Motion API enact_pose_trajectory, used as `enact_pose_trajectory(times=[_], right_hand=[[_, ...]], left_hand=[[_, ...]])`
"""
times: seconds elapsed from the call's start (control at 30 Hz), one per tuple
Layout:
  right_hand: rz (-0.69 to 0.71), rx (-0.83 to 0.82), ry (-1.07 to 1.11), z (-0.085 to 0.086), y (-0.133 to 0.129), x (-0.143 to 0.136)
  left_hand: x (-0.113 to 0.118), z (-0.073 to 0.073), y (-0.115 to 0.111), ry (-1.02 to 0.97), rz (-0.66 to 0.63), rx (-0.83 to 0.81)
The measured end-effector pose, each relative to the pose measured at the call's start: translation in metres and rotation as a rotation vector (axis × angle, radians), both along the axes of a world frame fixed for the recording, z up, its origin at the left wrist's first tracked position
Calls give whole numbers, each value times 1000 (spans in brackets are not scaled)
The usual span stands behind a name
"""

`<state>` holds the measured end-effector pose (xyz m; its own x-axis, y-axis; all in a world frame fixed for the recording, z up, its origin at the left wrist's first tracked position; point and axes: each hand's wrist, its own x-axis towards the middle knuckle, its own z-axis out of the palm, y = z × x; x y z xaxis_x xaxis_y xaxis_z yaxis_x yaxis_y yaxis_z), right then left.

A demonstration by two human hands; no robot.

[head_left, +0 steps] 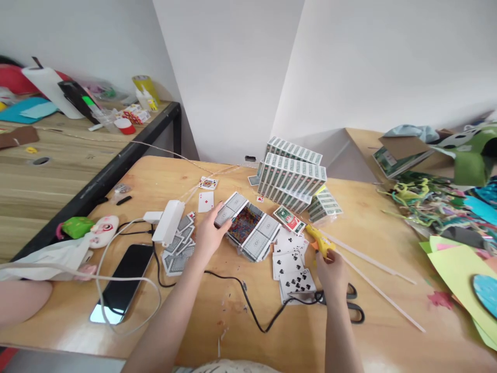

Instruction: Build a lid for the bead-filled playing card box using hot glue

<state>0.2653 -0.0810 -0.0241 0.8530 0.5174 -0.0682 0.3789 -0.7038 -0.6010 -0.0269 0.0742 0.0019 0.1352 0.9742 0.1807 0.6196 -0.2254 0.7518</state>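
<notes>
My left hand (pixel 209 230) grips the left side of an open box made of grey-backed playing cards (pixel 258 243), its thumb by the inner edge. The inside of the box has a dark, many-coloured pattern. My right hand (pixel 333 269) is closed around a yellow glue gun (pixel 320 239), whose nozzle points up and left toward a green and red card pack (pixel 289 219). Face-up playing cards (pixel 291 261) lie between the two hands. Under my right wrist are black-handled scissors (pixel 355 311), partly covered. Two clear glue sticks (pixel 382 290) lie to the right.
Stacked card packs (pixel 291 178) stand behind the box. Loose grey-backed cards (pixel 180 248), a white power strip (pixel 169 223) and a phone (pixel 124 282) are at left. A black cord (pixel 248 298) crosses the table front. Coloured paper (pixel 458 280) and pipe cleaners (pixel 419 202) lie at right.
</notes>
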Motion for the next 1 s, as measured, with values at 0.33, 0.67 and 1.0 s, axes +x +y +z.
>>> enact_pose_trajectory(times=[0.33,0.67,1.0], right_hand=[[-61,452,-219,26,3,-31],[462,480,352,19,28,-118],[522,392,191,29,54,-82]], left_hand=[[-1,-5,-2,-114,43,2],[1,4,-19,-90,147,-35],[-9,1,-48,-361,181,-125]])
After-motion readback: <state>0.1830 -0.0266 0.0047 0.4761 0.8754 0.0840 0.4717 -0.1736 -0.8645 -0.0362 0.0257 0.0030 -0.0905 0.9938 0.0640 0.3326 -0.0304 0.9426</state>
